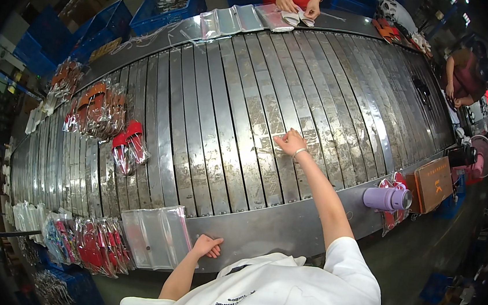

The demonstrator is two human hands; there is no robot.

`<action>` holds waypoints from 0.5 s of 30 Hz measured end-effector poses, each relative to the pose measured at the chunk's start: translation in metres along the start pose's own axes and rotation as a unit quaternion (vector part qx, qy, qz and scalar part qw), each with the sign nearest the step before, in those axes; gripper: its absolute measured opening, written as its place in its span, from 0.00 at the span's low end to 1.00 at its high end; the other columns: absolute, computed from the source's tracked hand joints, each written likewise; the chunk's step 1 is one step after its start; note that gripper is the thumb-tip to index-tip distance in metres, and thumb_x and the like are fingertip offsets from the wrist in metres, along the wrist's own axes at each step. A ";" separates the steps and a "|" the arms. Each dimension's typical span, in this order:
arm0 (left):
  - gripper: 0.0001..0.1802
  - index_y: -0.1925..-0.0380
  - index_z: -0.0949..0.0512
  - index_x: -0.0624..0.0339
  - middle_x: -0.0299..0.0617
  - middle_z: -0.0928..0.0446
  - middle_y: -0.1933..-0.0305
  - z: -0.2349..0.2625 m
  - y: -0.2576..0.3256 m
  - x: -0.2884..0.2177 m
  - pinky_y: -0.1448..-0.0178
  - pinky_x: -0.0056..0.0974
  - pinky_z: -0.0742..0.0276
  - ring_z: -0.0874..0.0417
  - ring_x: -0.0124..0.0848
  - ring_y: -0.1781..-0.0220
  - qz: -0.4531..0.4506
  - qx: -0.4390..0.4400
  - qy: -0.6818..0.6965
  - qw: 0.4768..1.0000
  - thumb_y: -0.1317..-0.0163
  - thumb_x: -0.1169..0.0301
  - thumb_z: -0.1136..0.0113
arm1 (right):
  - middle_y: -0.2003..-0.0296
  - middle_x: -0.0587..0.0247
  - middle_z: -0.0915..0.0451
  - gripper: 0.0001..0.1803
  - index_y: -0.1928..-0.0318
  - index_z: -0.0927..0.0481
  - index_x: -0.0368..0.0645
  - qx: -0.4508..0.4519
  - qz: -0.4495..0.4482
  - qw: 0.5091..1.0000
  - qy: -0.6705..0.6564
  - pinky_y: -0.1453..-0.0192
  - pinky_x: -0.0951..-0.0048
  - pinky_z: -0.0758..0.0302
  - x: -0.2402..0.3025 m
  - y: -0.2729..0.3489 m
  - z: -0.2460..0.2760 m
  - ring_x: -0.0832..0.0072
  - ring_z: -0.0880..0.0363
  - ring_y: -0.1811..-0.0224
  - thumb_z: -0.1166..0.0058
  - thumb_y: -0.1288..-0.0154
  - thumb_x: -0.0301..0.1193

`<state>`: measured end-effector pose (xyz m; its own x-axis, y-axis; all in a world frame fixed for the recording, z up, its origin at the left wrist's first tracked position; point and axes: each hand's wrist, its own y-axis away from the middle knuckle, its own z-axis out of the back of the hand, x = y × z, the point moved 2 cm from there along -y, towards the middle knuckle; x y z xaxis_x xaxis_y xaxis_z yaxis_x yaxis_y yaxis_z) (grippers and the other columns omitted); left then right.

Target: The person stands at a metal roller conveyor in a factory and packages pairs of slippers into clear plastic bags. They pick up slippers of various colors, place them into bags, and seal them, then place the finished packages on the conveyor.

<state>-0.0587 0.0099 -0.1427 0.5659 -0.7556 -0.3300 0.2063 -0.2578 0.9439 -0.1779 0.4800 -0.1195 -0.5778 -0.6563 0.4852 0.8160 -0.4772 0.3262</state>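
My left hand (208, 246) rests by the near metal ledge (260, 229), its fingers curled in and nothing visible in them. Just left of it lies a stack of clear plastic bags (154, 237) with a pink edge strip. Out over the slatted conveyor (242, 111) reaches my right hand (292, 143), a bracelet at its wrist. Its thumb stands a little apart from the bent fingers, and no object shows in it. A pair of red sandals (130, 142) in clear wrapping lies on the slats farther left.
Bagged brown sandals (100, 108) are heaped on the belt's left. Bagged red footwear (102, 244) lines the near left ledge. A purple bottle (388, 198) and an orange-brown box (433, 183) stand near right. Across the belt, a person's hands (297, 7) handle pale material.
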 end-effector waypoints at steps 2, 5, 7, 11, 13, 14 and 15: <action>0.26 0.82 0.21 0.67 0.46 0.20 0.81 0.000 -0.001 0.000 0.81 0.29 0.26 0.19 0.32 0.84 0.002 0.002 0.002 1.000 0.43 0.51 0.41 | 0.51 0.54 0.24 0.37 0.62 0.23 0.40 0.113 -0.052 0.992 0.013 0.38 0.50 0.43 0.002 -0.001 -0.006 0.62 0.27 0.46 0.52 0.49 0.65; 0.26 0.83 0.21 0.67 0.46 0.20 0.81 0.001 -0.001 0.001 0.81 0.29 0.26 0.20 0.32 0.84 -0.001 0.002 0.004 1.000 0.43 0.51 0.41 | 0.44 0.53 0.30 0.40 0.65 0.19 0.39 0.163 -0.042 0.984 0.062 0.37 0.44 0.45 0.001 0.004 -0.009 0.62 0.31 0.42 0.54 0.50 0.67; 0.26 0.83 0.21 0.67 0.46 0.20 0.81 0.001 -0.003 0.003 0.81 0.29 0.26 0.20 0.32 0.84 -0.004 0.004 0.008 1.000 0.43 0.51 0.41 | 0.44 0.52 0.30 0.40 0.68 0.17 0.38 0.141 -0.010 0.987 0.074 0.37 0.42 0.45 0.001 0.007 -0.009 0.62 0.31 0.42 0.54 0.50 0.67; 0.27 0.83 0.21 0.67 0.47 0.20 0.81 0.001 -0.001 0.001 0.81 0.29 0.26 0.20 0.32 0.84 -0.003 0.003 0.002 1.000 0.43 0.51 0.41 | 0.39 0.53 0.35 0.40 0.70 0.16 0.39 0.148 -0.014 0.986 0.080 0.37 0.39 0.47 -0.005 0.006 -0.013 0.63 0.38 0.35 0.55 0.50 0.68; 0.27 0.83 0.21 0.67 0.47 0.21 0.81 0.001 -0.001 0.000 0.81 0.29 0.26 0.20 0.32 0.84 -0.002 0.002 0.002 1.000 0.43 0.50 0.41 | 0.37 0.54 0.36 0.39 0.70 0.16 0.40 0.157 -0.019 0.984 0.084 0.37 0.39 0.47 -0.008 0.002 -0.015 0.64 0.42 0.33 0.55 0.50 0.68; 0.27 0.83 0.21 0.67 0.47 0.20 0.81 0.002 0.000 -0.001 0.81 0.29 0.26 0.20 0.32 0.84 -0.003 0.002 0.004 1.000 0.43 0.51 0.41 | 0.37 0.54 0.37 0.39 0.70 0.16 0.40 0.161 -0.021 0.983 0.085 0.37 0.39 0.47 -0.010 -0.001 -0.017 0.65 0.44 0.32 0.55 0.50 0.68; 0.27 0.83 0.21 0.67 0.47 0.20 0.81 0.001 0.001 -0.002 0.81 0.29 0.26 0.19 0.32 0.84 -0.005 0.002 0.006 1.000 0.44 0.51 0.40 | 0.36 0.55 0.38 0.39 0.70 0.16 0.40 0.165 -0.020 0.982 0.086 0.37 0.38 0.47 -0.011 -0.003 -0.019 0.65 0.45 0.32 0.55 0.50 0.68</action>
<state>-0.0605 0.0103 -0.1408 0.5741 -0.7455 -0.3386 0.2088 -0.2665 0.9409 -0.1740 0.4770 -0.1414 -0.5811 -0.7436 0.3307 0.7369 -0.3082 0.6017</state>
